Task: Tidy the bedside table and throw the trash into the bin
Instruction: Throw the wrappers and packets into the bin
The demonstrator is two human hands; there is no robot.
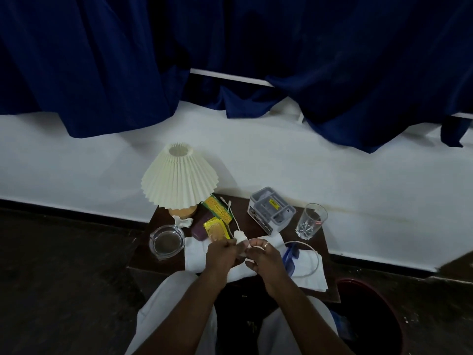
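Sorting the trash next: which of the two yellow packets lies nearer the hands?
The front yellow packet, beside the purple block, just beyond the left hand. The other packet lies farther back, by the lamp.

Bin cut by bottom edge; lamp base half-hidden.

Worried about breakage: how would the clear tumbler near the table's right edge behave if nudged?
The tumbler looks like clear glass, so probably fragile and slippery. Tall, narrower at the base, and close to the table edge, it might tip off if pushed sideways.
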